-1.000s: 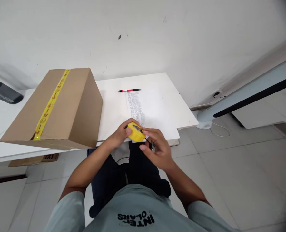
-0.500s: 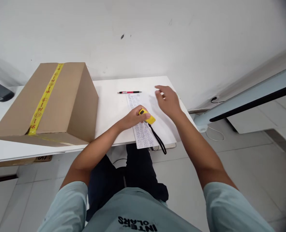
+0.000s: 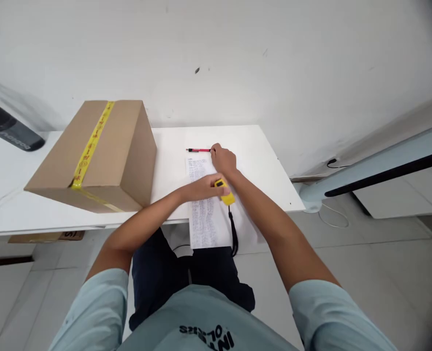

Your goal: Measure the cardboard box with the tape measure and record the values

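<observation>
My left hand (image 3: pixel 204 187) is closed around a small yellow tape measure (image 3: pixel 229 198) whose black wrist strap (image 3: pixel 233 231) hangs down past the table edge. My right hand (image 3: pixel 223 159) reaches farther back, its fingers closed at the right end of a red and black pen (image 3: pixel 198 150). The pen lies level with the table's surface. Beneath my left hand is a sheet of paper (image 3: pixel 202 224) covered in handwriting, its lower end jutting over the front edge. My wrist and forearm hide part of the sheet.
A cardboard box (image 3: pixel 102 146) sealed with yellow tape stands left on the white table (image 3: pixel 267 161). Behind it lies a dark bottle-like object (image 3: pixel 14 127). The wall is directly behind. A pale blue panel (image 3: pixel 376 163) and a cable (image 3: pixel 334 222) are at right.
My right hand has moved left from above the table's right side to the pen. My left hand still holds the tape measure. The paper has shifted toward me.
</observation>
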